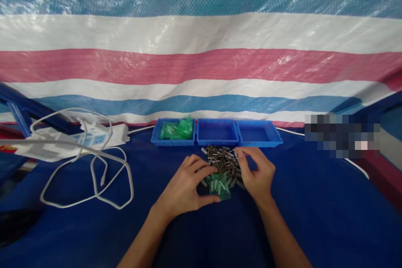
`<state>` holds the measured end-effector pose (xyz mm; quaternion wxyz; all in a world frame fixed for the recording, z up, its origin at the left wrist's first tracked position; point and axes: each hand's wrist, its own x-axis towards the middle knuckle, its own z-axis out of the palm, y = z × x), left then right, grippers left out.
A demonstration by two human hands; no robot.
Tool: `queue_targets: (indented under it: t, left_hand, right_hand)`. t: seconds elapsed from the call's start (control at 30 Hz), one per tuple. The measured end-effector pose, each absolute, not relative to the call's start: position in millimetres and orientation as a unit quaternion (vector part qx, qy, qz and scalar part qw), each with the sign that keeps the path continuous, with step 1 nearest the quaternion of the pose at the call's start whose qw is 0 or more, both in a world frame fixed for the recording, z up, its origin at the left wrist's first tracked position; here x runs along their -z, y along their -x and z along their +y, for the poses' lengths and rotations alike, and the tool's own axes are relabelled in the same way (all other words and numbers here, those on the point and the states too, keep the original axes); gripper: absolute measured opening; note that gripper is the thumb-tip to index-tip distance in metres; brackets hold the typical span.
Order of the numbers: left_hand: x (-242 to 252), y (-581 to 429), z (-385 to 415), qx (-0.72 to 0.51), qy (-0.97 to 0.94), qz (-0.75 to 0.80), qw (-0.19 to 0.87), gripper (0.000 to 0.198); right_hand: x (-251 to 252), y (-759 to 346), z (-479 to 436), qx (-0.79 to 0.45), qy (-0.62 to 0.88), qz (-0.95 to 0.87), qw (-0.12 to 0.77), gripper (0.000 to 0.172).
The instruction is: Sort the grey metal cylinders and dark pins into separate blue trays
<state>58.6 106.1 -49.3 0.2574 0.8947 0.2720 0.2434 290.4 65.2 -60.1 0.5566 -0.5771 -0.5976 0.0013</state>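
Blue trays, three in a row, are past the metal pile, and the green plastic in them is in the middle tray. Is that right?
Not quite: the green plastic is in the left tray, as the head view shows. The three trays do sit in a row past the metal pile.

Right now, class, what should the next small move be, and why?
Probably bring the right hand to the green bag: that hand seems pinched at the edge of the pile of parts, perhaps on a piece, while the left hand spans the bag, where pieces show.
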Motion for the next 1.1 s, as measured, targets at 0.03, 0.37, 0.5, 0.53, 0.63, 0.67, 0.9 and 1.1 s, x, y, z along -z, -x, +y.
queue_targets:
  t: [0.03,0.37,0.5,0.53,0.63,0.67,0.9,1.1]
  left_hand:
    - [48,-61,104,-0.224,-0.904,0.272,0.242,0.062]
    - [62,-70,102,-0.211,-0.877,0.287,0.322,0.047]
    - [72,-71,105,-0.292,-0.739,0.357,0.491,0.053]
    - [74,-71,107,-0.313,-0.701,0.366,0.526,0.057]
    - [76,-71,111,-0.367,-0.622,0.373,0.582,0.065]
    - [75,-71,113,-0.38,-0.61,0.372,0.587,0.066]
    - [64,-67,115,-0.428,-0.557,0.365,0.611,0.065]
    - [56,-64,115,-0.437,-0.525,0.34,0.647,0.055]
  right_hand:
    - [62,-295,63,0.004,0.579,-0.59,0.562,0.013]
    - [59,-299,60,-0.051,0.575,-0.566,0.589,0.015]
    - [60,-290,59,-0.145,0.533,-0.605,0.574,0.015]
    - [60,-287,59,-0.169,0.525,-0.61,0.569,0.015]
    - [63,-277,60,-0.253,0.517,-0.601,0.555,0.015]
    - [65,-274,60,-0.291,0.514,-0.59,0.55,0.018]
    - [73,-264,64,-0.471,0.495,-0.479,0.551,0.036]
    - [71,-263,63,-0.457,0.498,-0.453,0.581,0.041]
